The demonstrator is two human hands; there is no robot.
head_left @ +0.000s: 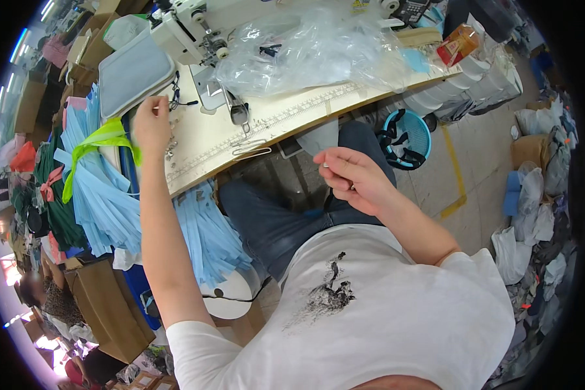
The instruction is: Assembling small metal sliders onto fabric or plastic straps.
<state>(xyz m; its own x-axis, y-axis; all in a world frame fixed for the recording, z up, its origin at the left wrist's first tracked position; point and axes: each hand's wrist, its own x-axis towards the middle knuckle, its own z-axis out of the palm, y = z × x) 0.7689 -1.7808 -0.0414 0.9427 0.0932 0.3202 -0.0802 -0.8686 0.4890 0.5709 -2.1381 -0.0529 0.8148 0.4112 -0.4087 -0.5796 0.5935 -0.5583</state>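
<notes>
My left hand point(151, 122) is raised over the left end of the sewing table point(208, 140), fingers pinched together on something too small to make out, close to a pile of small metal parts point(171, 146). My right hand point(352, 177) hovers above my lap with the fingers curled, pinching a tiny pale item at the thumb tip. A white sewing machine point(188, 32) stands at the back of the table. A bundle of light blue fabric strips point(94, 188) tied with a lime green band point(104, 140) hangs off the table's left edge.
Crumpled clear plastic point(305, 49) covers the table's middle. A grey padded piece point(133, 71) lies by the machine. A blue basket point(409, 136) sits on the floor under the table, stacked white buckets point(474, 81) beyond. Cardboard boxes point(107, 305) and fabric piles crowd the left; bags line the right.
</notes>
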